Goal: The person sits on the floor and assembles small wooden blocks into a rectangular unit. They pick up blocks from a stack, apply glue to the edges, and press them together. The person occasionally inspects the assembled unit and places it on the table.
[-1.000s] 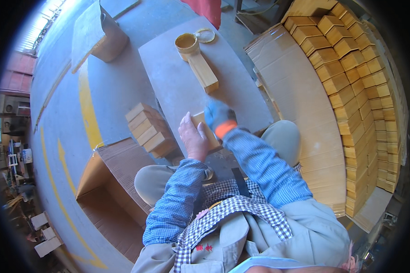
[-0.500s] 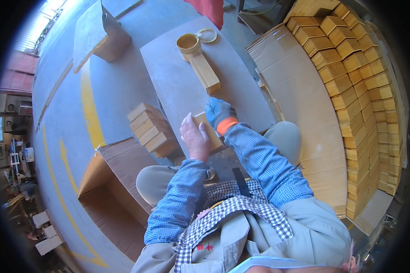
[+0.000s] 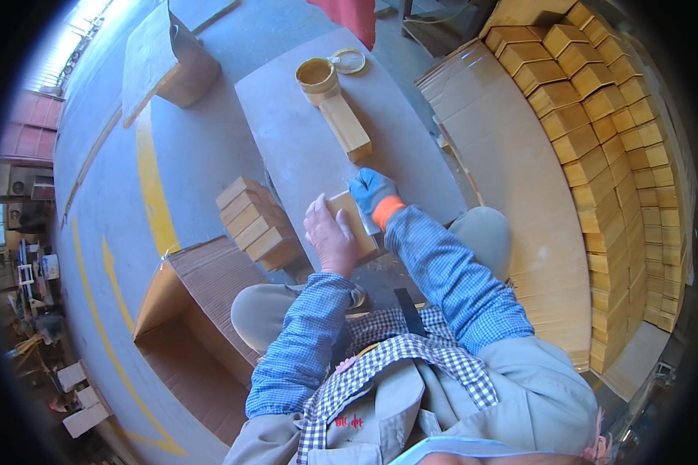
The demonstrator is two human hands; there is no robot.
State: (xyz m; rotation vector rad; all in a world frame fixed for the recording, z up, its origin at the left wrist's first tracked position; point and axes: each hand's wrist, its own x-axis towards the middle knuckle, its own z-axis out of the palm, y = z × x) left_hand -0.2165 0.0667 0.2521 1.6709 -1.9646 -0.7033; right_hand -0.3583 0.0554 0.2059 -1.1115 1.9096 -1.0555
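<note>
Fingers point(image 3: 316, 211) of the left hand point(image 3: 333, 242) lie outstretched, bracing the wooden block point(image 3: 343, 207) at the near edge of the grey table point(image 3: 287, 116); the right hand point(image 3: 374, 191) is clenched beside it, contents unclear; firm, even bracing should keep the block from slipping

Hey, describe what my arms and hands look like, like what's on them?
Both arms wear loose, wrinkled, blue checked oversleeves, with light grey cloth above. Your left hand looks bare; your right hand wears a blue-grey glove with an orange cuff.
</note>
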